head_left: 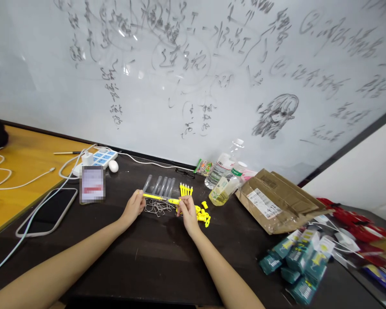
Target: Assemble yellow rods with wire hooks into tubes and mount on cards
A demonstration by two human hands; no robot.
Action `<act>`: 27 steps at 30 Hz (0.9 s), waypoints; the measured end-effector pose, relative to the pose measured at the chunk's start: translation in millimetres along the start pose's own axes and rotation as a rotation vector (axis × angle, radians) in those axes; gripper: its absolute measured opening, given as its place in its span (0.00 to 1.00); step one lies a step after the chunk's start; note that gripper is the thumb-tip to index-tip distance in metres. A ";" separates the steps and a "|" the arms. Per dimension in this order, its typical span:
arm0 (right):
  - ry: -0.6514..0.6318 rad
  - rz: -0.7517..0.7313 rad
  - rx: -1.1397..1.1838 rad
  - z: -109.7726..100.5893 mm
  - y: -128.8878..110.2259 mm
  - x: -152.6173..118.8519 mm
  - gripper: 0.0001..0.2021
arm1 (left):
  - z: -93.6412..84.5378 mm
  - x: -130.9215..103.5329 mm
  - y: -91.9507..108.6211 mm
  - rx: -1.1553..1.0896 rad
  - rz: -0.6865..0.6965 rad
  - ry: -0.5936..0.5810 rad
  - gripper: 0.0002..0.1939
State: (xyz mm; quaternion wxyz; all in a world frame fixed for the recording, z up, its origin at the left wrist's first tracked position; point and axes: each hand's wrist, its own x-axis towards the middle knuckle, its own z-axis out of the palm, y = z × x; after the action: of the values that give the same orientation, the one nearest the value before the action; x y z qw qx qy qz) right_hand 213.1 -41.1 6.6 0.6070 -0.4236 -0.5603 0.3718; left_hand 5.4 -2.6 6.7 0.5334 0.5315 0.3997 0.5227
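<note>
Between my hands runs a thin yellow rod with a short metallic section toward its right side. My left hand is closed around its left end. At the other end, my right hand pinches a small yellow end piece, which meets the rod's metallic section. Several clear tubes lie side by side just beyond the rod. Under and in front of it is a tangle of bent metal wire pieces. Several yellow metal-tipped sticks and a heap of yellow plastic pieces lie beside my right hand.
On the left are a phone, a blurred-out card-like object, a power strip and cables. At right stand bottles, a cardboard package and green boxes. A whiteboard rises behind the dark table.
</note>
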 end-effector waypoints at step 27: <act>0.143 0.048 0.073 -5.6 1.6 6.3 0.15 | -6.6 1.1 -1.6 0.308 0.145 -0.072 0.19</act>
State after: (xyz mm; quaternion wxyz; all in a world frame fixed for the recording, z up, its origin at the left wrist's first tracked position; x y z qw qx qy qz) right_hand 219.4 -35.2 7.3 0.6515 -0.4399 -0.4911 0.3752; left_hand -0.8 -0.4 4.5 0.4206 0.6529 0.4163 0.4727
